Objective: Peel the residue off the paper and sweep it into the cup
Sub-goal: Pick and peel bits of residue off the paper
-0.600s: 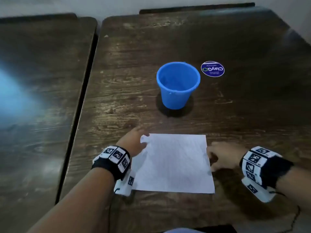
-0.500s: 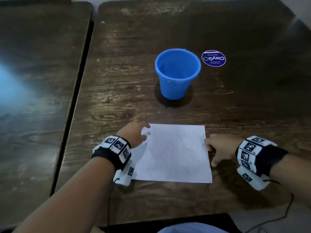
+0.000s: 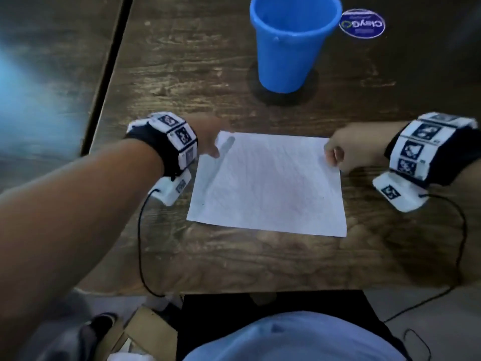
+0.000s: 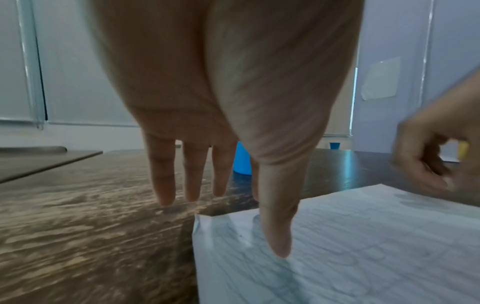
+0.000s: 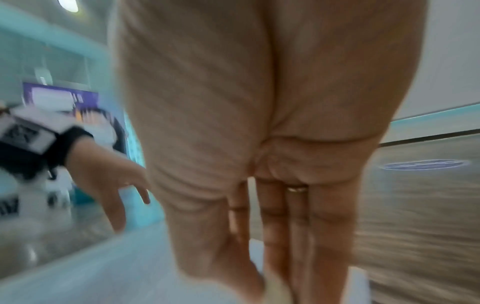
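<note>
A white sheet of paper (image 3: pixel 265 183) lies flat on the dark wooden table (image 3: pixel 182 74), with faint scribbles and a couple of tiny dark specks on it. The blue cup (image 3: pixel 294 40) stands upright beyond the sheet's far edge. My left hand (image 3: pixel 212 149) hovers at the far left corner with straight fingers (image 4: pixel 166 185), its thumb tip just over the paper (image 4: pixel 363 246). My right hand (image 3: pixel 335 157) pinches the paper's far right corner between thumb and fingers (image 5: pixel 275 236). No peeled residue is plainly visible.
A round purple sticker (image 3: pixel 362 23) lies on the table right of the cup. A second table (image 3: pixel 46 74) stands to the left across a narrow gap. Wrist cables hang over the table's near edge. A cardboard box (image 3: pixel 145 334) sits on the floor below.
The head camera has tilted down and closer. My right hand has slid up to the paper's far right corner and pinched it. My left hand stays by the far left corner.
</note>
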